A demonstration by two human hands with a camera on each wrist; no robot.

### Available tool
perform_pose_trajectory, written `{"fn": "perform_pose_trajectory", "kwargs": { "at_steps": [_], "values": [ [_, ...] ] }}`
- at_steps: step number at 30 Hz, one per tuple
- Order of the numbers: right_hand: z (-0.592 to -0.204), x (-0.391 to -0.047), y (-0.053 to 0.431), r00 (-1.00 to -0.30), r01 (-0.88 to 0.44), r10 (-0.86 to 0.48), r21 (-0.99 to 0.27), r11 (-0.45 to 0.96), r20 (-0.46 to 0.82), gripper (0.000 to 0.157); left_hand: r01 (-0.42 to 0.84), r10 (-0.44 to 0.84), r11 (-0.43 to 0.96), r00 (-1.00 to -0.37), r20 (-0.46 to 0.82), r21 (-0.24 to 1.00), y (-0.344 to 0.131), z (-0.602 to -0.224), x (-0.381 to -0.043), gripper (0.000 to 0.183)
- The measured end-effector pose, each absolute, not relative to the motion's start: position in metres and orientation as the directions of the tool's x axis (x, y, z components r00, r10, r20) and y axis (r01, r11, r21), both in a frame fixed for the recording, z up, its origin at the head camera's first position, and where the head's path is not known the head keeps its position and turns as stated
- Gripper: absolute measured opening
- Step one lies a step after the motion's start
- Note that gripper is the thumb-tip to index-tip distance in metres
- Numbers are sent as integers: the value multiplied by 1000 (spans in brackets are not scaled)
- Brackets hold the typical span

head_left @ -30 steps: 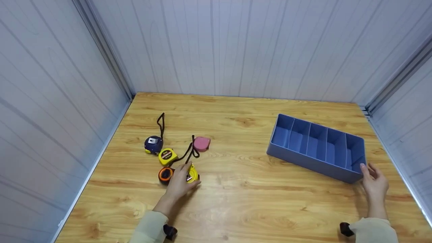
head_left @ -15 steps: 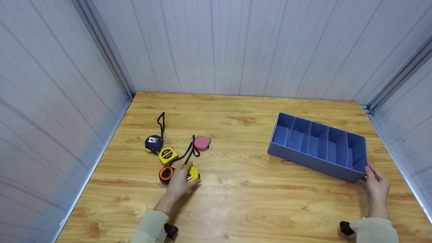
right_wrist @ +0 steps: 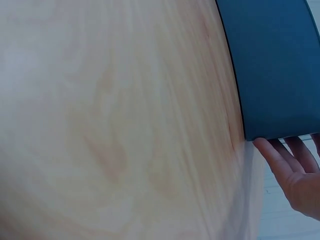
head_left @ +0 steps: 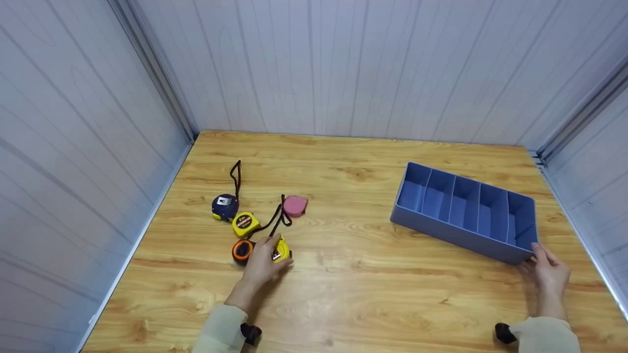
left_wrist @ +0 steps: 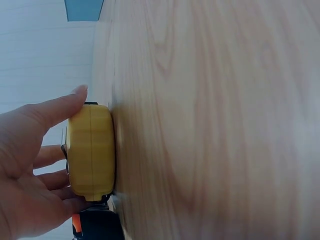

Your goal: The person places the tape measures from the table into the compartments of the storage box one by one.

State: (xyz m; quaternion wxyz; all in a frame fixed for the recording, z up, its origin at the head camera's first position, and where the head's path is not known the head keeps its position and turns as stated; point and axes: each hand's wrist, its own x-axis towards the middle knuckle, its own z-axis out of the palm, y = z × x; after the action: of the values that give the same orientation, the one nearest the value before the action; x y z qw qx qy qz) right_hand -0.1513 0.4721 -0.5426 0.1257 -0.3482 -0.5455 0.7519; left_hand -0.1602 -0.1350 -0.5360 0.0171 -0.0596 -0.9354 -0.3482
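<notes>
A yellow tape measure [left_wrist: 91,150] with a black wrist strap lies between the thumb and fingers of my left hand [head_left: 262,262], which grips it by its two ends, low on the wooden table. Just left of that hand sits a black and orange tape measure [head_left: 242,251], partly covered by the fingers. My right hand [head_left: 552,272] is at the near right corner of a blue divided box [head_left: 456,236]. In the right wrist view its extended fingers [right_wrist: 275,157] touch the box's end wall.
Beyond the left hand lie a smaller yellow tape measure [head_left: 245,224], a dark blue tape measure [head_left: 225,207] with a looped strap, and a pink tape measure [head_left: 295,206]. Pale panel walls [head_left: 333,68] border the table [head_left: 353,294] at the back and both sides.
The right hand's thumb has shifted from over the box's corner to its outer end. The left hand stays on the yellow tape measure, and the head view has tilted slightly.
</notes>
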Motion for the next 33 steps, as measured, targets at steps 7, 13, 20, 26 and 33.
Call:
{"fn": "perform_pose_trajectory", "kwargs": {
  "at_steps": [7, 13, 20, 26, 33],
  "values": [
    [-571, -161, 492, -714, 152, 581, -896, -417, -391, 25, 124, 100, 756, -992, 74, 642, -135, -536, -160, 67],
    [-565, -157, 485, -708, 162, 596, -908, -386, -379, 19, 124, 103, 748, -992, 70, 652, -135, -536, -160, 66],
    [-522, -144, 450, -717, 216, 582, -916, -338, -384, 12, 177, 117, 763, -984, 136, 622, -135, -537, -161, 65],
    [-512, -141, 440, -725, 215, 549, -894, -394, -416, 15, 167, 113, 765, -986, 125, 623, -135, -536, -161, 65],
    [-526, -146, 448, -734, 218, 543, -899, -380, -408, 8, 148, 109, 766, -989, 100, 625, -135, -536, -160, 65]
  ]
}}
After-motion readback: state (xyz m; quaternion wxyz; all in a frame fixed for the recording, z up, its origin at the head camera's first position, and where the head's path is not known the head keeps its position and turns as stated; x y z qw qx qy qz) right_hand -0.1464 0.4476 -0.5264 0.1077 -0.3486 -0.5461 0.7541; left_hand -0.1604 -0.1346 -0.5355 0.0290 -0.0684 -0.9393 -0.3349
